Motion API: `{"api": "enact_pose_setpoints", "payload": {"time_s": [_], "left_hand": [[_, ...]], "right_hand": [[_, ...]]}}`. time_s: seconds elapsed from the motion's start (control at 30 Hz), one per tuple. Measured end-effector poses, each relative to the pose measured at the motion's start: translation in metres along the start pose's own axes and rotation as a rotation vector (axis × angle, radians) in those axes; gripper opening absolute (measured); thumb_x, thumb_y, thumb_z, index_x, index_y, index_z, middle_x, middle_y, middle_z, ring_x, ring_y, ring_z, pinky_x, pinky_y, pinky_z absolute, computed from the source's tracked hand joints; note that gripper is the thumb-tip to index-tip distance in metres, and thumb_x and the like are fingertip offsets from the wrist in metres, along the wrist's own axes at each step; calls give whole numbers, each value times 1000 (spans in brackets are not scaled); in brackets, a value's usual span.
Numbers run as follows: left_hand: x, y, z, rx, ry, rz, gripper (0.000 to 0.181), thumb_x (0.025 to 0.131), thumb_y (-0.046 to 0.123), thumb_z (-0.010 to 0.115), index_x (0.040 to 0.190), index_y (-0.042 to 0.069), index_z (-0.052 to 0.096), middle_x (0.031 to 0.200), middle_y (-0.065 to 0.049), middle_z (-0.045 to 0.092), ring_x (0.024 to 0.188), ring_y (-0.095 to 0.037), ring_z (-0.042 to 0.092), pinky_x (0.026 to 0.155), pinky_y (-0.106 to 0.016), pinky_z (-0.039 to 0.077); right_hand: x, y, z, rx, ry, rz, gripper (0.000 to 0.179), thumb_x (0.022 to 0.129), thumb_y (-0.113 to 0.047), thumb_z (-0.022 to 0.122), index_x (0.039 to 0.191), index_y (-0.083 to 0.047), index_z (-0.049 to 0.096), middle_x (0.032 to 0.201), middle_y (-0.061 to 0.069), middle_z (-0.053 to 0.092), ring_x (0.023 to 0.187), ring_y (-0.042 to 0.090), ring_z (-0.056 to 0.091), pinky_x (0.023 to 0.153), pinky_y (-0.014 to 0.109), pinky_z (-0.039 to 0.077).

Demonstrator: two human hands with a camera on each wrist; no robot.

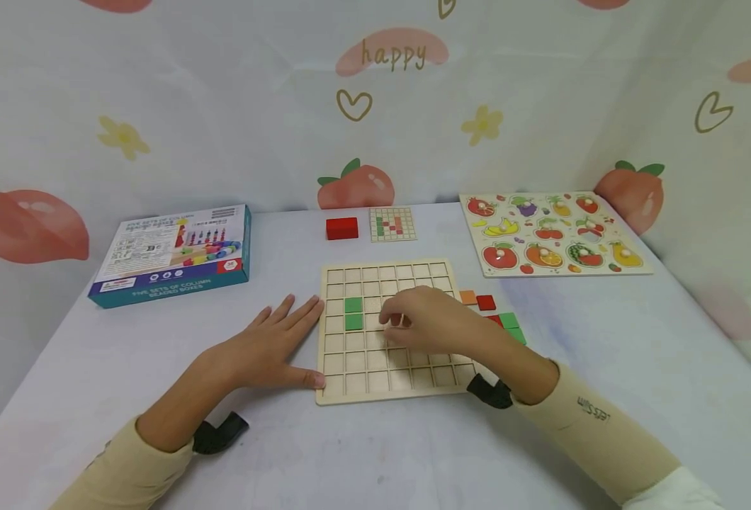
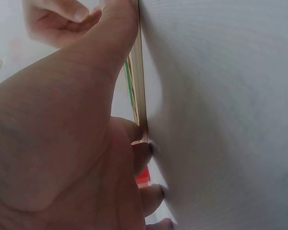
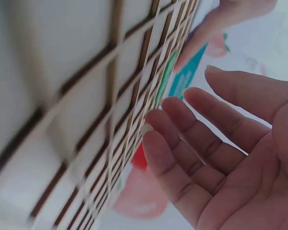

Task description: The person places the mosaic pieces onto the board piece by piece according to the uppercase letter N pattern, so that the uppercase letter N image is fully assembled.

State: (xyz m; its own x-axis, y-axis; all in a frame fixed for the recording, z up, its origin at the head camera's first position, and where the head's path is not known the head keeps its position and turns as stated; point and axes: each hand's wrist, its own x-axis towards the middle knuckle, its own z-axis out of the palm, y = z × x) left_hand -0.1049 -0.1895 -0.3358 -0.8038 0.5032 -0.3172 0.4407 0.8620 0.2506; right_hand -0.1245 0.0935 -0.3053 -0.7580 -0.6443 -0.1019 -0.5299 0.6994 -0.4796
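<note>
A wooden grid board (image 1: 396,382) lies flat on the table, with two green square tiles (image 1: 353,321) set in neighbouring cells toward its left side. My left hand (image 1: 267,354) lies with fingers spread, its fingertips and thumb touching the board's left edge. Over the middle of the board hovers my right hand (image 1: 436,322). Its fingers are loosely bent with the thumb apart, and the right wrist view shows nothing between the fingers (image 3: 182,187). Beside the board's right edge are an orange tile (image 1: 467,297), a red tile (image 1: 486,303) and green tiles (image 1: 509,321), partly hidden by the right forearm.
Behind the board stand a small red block (image 1: 341,228) and a card with a coloured grid pattern (image 1: 392,224). A boxed bead set (image 1: 171,255) sits at the back left. At the back right lies a fruit puzzle board (image 1: 554,234). A printed cloth hangs behind the table.
</note>
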Motion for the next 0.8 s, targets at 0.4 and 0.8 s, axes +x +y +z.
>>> {"api": "enact_pose_setpoints", "payload": {"time_s": [0.4,0.8], "left_hand": [[1,-1,-1,14,-7,3,122,74,84,58,162,13,13,168,-8,10,150,-45,3,115,-66,9],[2,-2,1,7,-3,4,122,74,84,58,162,13,13,168,-8,10,150,-44,2,116,-65,8]], "right_hand": [[-65,62,-35,138,-87,179,15,91,-17,76,105,-14,74,87,-4,62,78,16,57,63,31,52],[-90,118,-51,99,-60,359,26,83,-16,81,106,-10,70,92,1,62,86,21,55,69,33,50]]}}
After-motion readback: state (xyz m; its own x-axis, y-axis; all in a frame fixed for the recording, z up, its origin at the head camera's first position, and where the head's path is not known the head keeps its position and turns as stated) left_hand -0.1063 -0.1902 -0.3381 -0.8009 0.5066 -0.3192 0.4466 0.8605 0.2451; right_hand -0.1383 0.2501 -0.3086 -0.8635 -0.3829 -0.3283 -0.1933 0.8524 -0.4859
